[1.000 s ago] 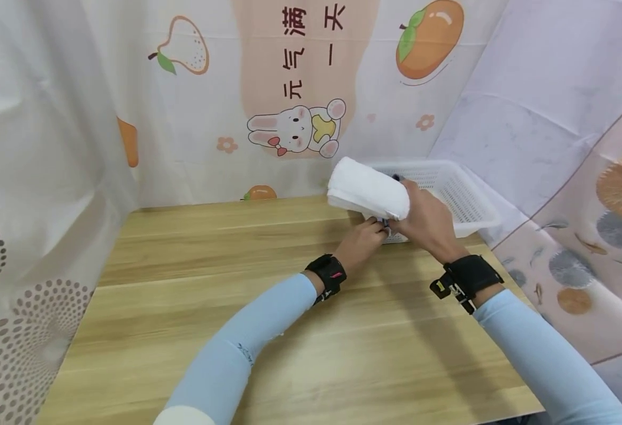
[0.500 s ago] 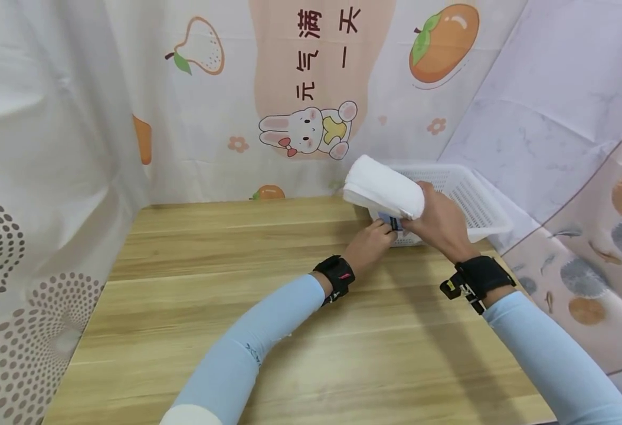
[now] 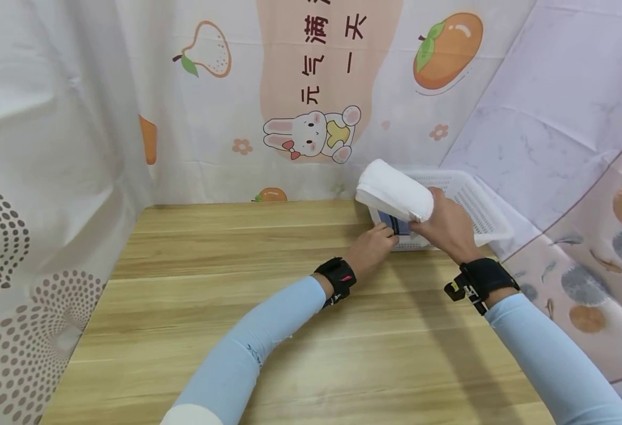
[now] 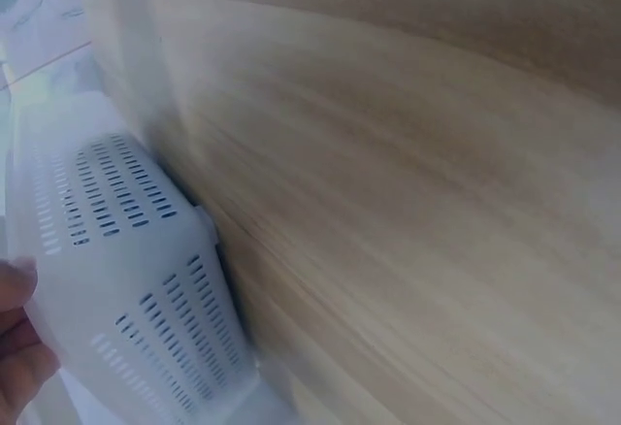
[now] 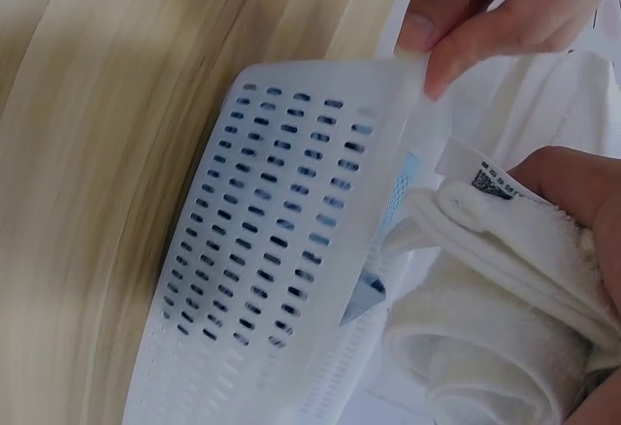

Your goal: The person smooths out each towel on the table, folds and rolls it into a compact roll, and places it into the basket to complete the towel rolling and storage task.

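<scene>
A rolled white towel is gripped by my right hand above the white plastic basket. In the right wrist view, the towel's coiled end and a small printed tag show beside my thumb. My left hand pinches the basket's rim at its near left corner; the right wrist view shows its thumb and finger on that rim. Inside the basket, partly hidden under the towel, lies a flat blue item with a dark stripe.
The basket stands at the far right of the wooden table, its side walls slotted. Behind the table hangs a printed curtain, and a pale patterned sheet closes off the right side.
The head view has shifted, so everything sits farther right. More of the blue item now shows below the towel. Both hands keep their holds on the rim and the towel.
</scene>
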Tool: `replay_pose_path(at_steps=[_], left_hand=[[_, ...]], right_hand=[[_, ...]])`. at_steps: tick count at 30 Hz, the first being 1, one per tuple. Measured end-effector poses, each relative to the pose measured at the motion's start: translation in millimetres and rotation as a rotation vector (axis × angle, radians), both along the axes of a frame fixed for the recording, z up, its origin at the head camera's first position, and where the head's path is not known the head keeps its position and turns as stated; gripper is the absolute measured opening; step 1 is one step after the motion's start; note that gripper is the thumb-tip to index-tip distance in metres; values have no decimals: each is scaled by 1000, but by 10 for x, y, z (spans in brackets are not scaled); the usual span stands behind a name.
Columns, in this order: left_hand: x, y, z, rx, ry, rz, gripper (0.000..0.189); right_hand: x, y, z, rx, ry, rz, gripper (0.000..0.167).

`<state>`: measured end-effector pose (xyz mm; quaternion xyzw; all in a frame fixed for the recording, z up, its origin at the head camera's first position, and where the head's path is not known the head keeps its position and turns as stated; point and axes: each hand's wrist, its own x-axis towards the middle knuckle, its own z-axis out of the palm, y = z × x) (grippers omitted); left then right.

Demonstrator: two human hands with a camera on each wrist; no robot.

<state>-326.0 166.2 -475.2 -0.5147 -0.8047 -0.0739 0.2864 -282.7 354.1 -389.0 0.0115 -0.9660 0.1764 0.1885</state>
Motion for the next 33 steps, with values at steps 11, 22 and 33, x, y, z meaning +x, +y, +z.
replay_pose_path(at_steps=[11,22,33], left_hand=[[18,-92,41,-40,-24,9,18],[18,-66,63,-79,-38,-8,21],[-17,-53,105,-121,-30,-12,24]], right_hand=[[-73,164,-50,-14,-38,-45,75],[-69,326,-74,-6,-74,-131,74],[-98,523,-77,-2,-130,-210,81]])
